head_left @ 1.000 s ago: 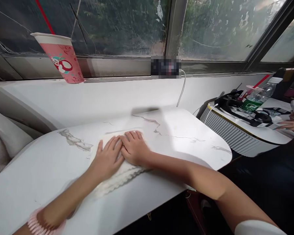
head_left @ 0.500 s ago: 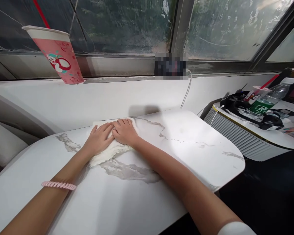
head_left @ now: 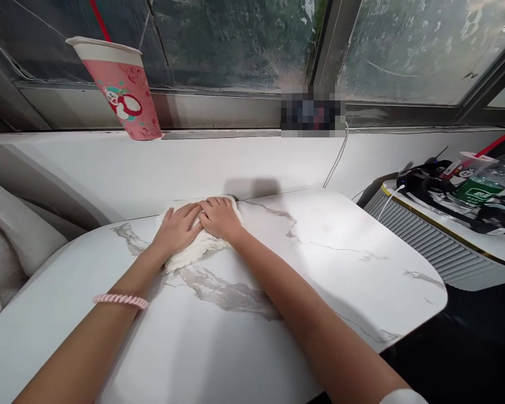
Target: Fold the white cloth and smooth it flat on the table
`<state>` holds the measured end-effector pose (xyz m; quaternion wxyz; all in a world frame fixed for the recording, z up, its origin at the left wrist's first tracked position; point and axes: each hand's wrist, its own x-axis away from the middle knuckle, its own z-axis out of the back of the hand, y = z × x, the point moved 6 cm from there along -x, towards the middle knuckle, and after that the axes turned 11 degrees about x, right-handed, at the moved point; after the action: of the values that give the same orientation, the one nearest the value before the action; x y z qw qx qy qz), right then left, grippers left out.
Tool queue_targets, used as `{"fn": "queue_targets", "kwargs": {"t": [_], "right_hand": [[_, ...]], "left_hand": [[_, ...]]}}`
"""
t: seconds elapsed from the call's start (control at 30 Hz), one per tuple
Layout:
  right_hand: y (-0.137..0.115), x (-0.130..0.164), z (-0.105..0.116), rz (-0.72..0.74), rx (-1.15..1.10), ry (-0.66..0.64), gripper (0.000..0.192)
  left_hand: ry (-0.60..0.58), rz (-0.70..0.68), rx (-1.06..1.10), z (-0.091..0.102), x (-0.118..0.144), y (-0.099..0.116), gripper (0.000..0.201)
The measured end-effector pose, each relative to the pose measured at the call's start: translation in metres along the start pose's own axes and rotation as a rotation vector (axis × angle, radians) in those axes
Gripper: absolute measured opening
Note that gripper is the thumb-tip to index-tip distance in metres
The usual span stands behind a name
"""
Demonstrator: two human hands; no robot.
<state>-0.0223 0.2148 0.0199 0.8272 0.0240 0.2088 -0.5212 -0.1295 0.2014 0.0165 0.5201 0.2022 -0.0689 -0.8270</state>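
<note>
A white folded cloth (head_left: pixel 189 255) lies on the white marble-patterned table (head_left: pixel 320 264) near its far edge. My left hand (head_left: pixel 177 229) presses flat on the cloth's left part, fingers spread. My right hand (head_left: pixel 219 217) lies flat beside it on the cloth's right part, and the fingertips of both hands touch. Both arms are stretched forward across the table. A pink coil band (head_left: pixel 120 299) circles my left wrist.
A pink paper cup with a red straw (head_left: pixel 124 90) stands on the window ledge at the left. A white cable (head_left: pixel 336 160) hangs from the sill. At the right, another table (head_left: pixel 446 224) holds black headphones, a bottle and a cup. A grey cushion (head_left: pixel 12 247) is at the left.
Both hands have pushed the cloth away from me, from the middle of the table to its far edge, and the marble veins near me are uncovered.
</note>
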Motion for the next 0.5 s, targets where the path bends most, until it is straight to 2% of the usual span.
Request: {"fn": "queue_targets", "kwargs": {"t": [0.13,0.23,0.33,0.5], "right_hand": [[-0.005,0.011,0.004,-0.01,0.018,0.004,0.031],[-0.015,0.03,0.009,-0.019,0.048,0.013,0.033],[-0.032,0.061,0.018,-0.017,0.075,0.004,0.038],[-0.065,0.129,0.04,0.059,-0.016,-0.052,0.05]], "left_hand": [[0.011,-0.022,-0.009,0.001,0.008,0.006,0.054],[-0.008,-0.034,-0.002,0.002,0.025,0.012,0.054],[-0.014,-0.054,-0.017,0.002,0.056,0.021,0.055],[0.021,-0.198,-0.065,0.005,0.129,0.047,0.056]]}}
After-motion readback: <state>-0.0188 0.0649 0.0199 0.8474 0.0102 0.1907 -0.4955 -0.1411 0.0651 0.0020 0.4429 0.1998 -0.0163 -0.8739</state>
